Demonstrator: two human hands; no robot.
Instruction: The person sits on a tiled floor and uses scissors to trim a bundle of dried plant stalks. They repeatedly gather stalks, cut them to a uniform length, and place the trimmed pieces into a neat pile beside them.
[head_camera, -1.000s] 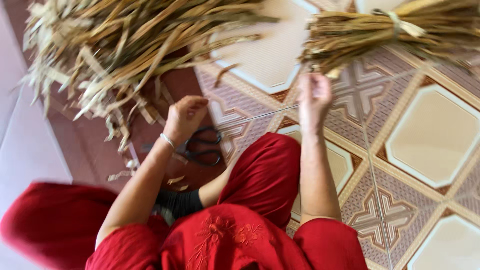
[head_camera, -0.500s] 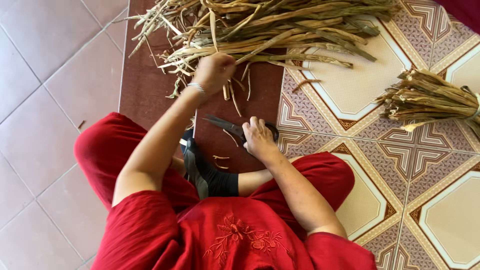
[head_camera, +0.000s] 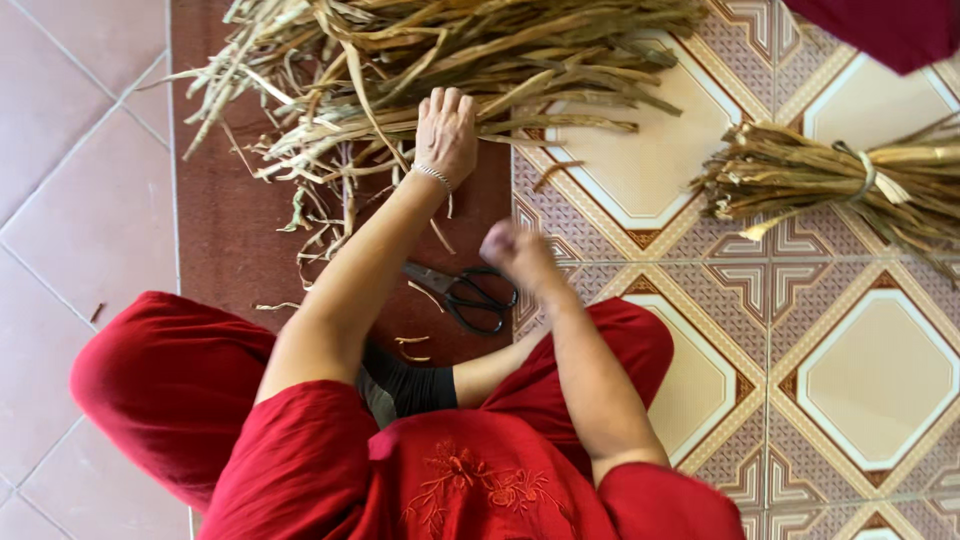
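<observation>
We're sorting: our left hand (head_camera: 446, 130) rests open on the loose pile of dried tan leaves (head_camera: 440, 60); our blurred right hand (head_camera: 515, 252), grip unclear, hovers above black-handled scissors (head_camera: 465, 293), seemingly needed next.

Dry, fibrous straw-like leaves (head_camera: 420, 70); glossy patterned tiles (head_camera: 880, 380); dark, seemingly metal scissors (head_camera: 465, 292); red cloth.

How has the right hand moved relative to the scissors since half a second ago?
Yes. The right hand was resting on the scissors handles; now it is lifted just above and right of them, blurred, while the scissors lie on the brown mat.
</observation>
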